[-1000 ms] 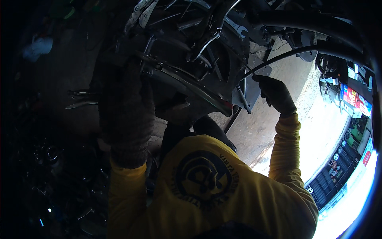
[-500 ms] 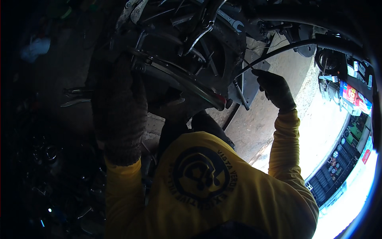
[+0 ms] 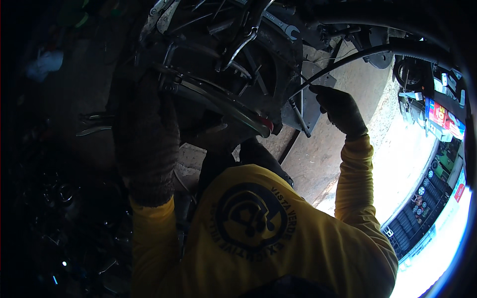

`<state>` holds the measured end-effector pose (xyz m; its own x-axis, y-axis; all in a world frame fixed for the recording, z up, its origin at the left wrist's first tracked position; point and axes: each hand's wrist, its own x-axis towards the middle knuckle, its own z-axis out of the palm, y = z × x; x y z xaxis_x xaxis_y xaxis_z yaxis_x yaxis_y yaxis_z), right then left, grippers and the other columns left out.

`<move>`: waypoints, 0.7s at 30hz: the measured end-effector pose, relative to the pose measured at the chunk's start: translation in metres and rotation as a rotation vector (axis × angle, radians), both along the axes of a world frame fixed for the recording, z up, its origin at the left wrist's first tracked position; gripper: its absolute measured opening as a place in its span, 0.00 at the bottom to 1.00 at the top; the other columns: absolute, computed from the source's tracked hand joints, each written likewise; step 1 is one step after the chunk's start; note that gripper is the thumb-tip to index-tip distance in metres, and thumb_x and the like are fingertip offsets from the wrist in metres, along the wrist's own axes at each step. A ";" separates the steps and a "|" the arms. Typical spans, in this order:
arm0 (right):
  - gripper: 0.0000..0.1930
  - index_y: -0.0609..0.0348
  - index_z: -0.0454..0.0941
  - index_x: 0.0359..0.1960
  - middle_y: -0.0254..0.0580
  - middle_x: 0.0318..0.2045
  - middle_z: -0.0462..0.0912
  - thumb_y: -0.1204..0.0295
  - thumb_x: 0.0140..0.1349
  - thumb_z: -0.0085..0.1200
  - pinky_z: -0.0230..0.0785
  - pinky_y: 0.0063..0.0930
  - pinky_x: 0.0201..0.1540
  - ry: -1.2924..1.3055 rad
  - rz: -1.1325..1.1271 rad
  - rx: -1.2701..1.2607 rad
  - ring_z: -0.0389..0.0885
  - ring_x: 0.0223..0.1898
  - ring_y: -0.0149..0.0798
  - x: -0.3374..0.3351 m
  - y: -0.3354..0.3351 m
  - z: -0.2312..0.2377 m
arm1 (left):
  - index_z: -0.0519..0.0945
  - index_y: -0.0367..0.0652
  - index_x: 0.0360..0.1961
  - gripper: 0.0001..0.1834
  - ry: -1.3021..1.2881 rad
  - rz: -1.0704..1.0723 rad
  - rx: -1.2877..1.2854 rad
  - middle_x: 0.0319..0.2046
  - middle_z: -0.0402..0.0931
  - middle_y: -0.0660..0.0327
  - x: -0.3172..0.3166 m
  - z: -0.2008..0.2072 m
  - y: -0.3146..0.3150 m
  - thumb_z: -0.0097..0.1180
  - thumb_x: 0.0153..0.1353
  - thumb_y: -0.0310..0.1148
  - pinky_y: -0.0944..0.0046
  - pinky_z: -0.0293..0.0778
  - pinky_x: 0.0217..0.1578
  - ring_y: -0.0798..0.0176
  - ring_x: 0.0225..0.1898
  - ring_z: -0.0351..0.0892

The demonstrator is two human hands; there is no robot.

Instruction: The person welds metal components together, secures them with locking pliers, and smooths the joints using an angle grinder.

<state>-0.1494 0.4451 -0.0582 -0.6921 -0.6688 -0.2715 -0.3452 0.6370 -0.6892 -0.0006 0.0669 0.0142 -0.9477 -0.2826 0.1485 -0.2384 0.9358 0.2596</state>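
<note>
My left hand (image 3: 146, 144), in a dark knit glove, is raised beside a long curved metal bar (image 3: 218, 99) with a reddish end. Its fingers are lost in shadow, so whether it grips the bar cannot be told. On the other side, my right hand (image 3: 340, 109), also gloved, is closed with thumb and forefinger pinched on what looks like a thin rod (image 3: 304, 79). The rod's tip points toward a dark metal assembly (image 3: 266, 54). Close by that hand, a black hose (image 3: 348, 63) arcs to the right.
An open-end wrench (image 3: 281, 26) lies on the assembly at the top. A slim metal rod (image 3: 299, 118) leans by a grey plate (image 3: 318, 82). Plier-like handles (image 3: 95, 124) stick out at left. Colourful boxes (image 3: 439, 114) stand at far right.
The metal assembly and curved bar have shifted slightly to the left in view. My right hand has moved slightly left and up, still pinched; my left hand has moved slightly left.
</note>
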 end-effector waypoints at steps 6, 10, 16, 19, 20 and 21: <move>0.17 0.51 0.81 0.62 0.31 0.24 0.78 0.70 0.76 0.47 0.66 0.15 0.20 0.056 0.025 0.013 0.69 0.16 0.19 0.000 0.004 -0.009 | 0.77 0.45 0.61 0.21 0.018 -0.022 -0.022 0.50 0.81 0.53 0.000 0.000 -0.001 0.59 0.67 0.29 0.55 0.83 0.47 0.52 0.48 0.85; 0.18 0.52 0.80 0.62 0.32 0.24 0.78 0.71 0.75 0.47 0.66 0.15 0.20 -0.008 -0.035 0.031 0.69 0.16 0.19 0.002 0.004 -0.014 | 0.77 0.45 0.61 0.20 0.054 -0.030 -0.024 0.50 0.81 0.53 0.001 -0.004 -0.001 0.58 0.68 0.29 0.56 0.83 0.47 0.53 0.48 0.85; 0.18 0.55 0.80 0.62 0.33 0.23 0.78 0.75 0.74 0.48 0.67 0.14 0.19 0.135 0.081 -0.013 0.69 0.16 0.20 -0.002 0.006 -0.017 | 0.77 0.45 0.60 0.19 -0.003 0.010 0.002 0.48 0.82 0.55 -0.001 0.000 0.001 0.58 0.68 0.30 0.58 0.83 0.45 0.55 0.46 0.85; 0.18 0.55 0.80 0.62 0.33 0.23 0.78 0.77 0.73 0.48 0.67 0.14 0.19 0.163 0.127 -0.012 0.69 0.16 0.20 -0.003 0.002 -0.010 | 0.76 0.42 0.62 0.20 -0.024 0.008 0.044 0.52 0.80 0.51 0.000 0.002 0.001 0.56 0.70 0.29 0.55 0.81 0.49 0.51 0.50 0.84; 0.18 0.55 0.80 0.62 0.33 0.23 0.78 0.76 0.73 0.48 0.67 0.15 0.19 0.166 0.128 -0.015 0.69 0.16 0.20 -0.003 0.003 -0.011 | 0.75 0.41 0.63 0.20 -0.025 0.001 0.061 0.55 0.79 0.49 0.000 0.002 0.001 0.54 0.71 0.29 0.54 0.80 0.52 0.48 0.53 0.83; 0.18 0.55 0.80 0.61 0.32 0.23 0.78 0.75 0.74 0.48 0.67 0.15 0.19 0.169 0.129 -0.018 0.69 0.16 0.20 -0.004 0.004 -0.012 | 0.75 0.41 0.63 0.20 -0.025 -0.001 0.058 0.55 0.79 0.49 0.000 0.002 0.001 0.55 0.70 0.29 0.54 0.80 0.52 0.48 0.53 0.83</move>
